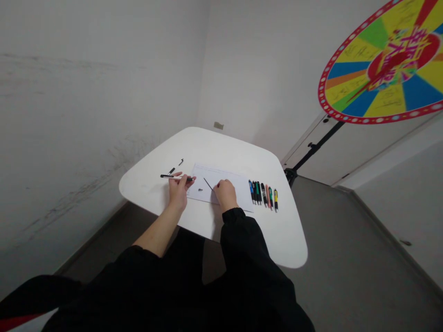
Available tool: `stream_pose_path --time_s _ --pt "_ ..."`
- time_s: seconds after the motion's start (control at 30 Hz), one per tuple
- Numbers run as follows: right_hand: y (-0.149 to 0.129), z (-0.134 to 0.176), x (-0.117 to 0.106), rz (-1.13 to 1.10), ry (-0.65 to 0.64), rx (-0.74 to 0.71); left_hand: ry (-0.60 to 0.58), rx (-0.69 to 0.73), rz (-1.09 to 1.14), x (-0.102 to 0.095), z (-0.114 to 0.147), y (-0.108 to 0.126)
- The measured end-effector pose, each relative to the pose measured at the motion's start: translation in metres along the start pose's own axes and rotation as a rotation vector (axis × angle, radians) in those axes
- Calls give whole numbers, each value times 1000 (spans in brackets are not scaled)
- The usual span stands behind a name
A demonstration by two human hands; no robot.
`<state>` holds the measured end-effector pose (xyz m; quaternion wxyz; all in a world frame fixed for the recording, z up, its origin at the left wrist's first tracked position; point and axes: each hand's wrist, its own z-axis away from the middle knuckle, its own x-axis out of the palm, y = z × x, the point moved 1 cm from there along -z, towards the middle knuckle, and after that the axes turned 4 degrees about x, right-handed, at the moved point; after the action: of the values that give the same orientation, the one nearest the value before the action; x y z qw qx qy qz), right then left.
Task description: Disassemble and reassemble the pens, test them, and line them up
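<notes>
Your left hand (178, 189) pinches the light, stiff, slim black-and-white pen barrel (175, 176) mid-length; your right hand (224, 192) pinches its thin, bendable dark refill (208, 184), so grip gently.

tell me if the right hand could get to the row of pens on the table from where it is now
Probably yes: the row of pens lies just to the right of the right hand, with only bare paper between, though that hand already holds a thin rod.

One white table (214, 147), one sheet of paper (224, 182), a row of seven pens (263, 193), two small black pen parts (176, 166), one prize wheel (384, 64).
</notes>
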<state>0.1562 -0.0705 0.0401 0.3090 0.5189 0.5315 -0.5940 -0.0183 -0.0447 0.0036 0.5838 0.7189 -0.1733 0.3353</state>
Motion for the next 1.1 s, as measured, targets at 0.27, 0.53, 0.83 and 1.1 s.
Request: stream_pose_path --time_s 0.27,0.53,0.83,1.1 --pt "-5 -5 6 -158 -15 -61 3 0 -18 1 1 0" --pt "-20 1 14 -155 8 -87 -12 0 -38 -1 0 -1" --pt "-14 1 14 -194 48 -105 -20 7 -27 -1 0 -2" --pt "5 13 9 -339 198 -125 -108 11 -129 2 3 -4"
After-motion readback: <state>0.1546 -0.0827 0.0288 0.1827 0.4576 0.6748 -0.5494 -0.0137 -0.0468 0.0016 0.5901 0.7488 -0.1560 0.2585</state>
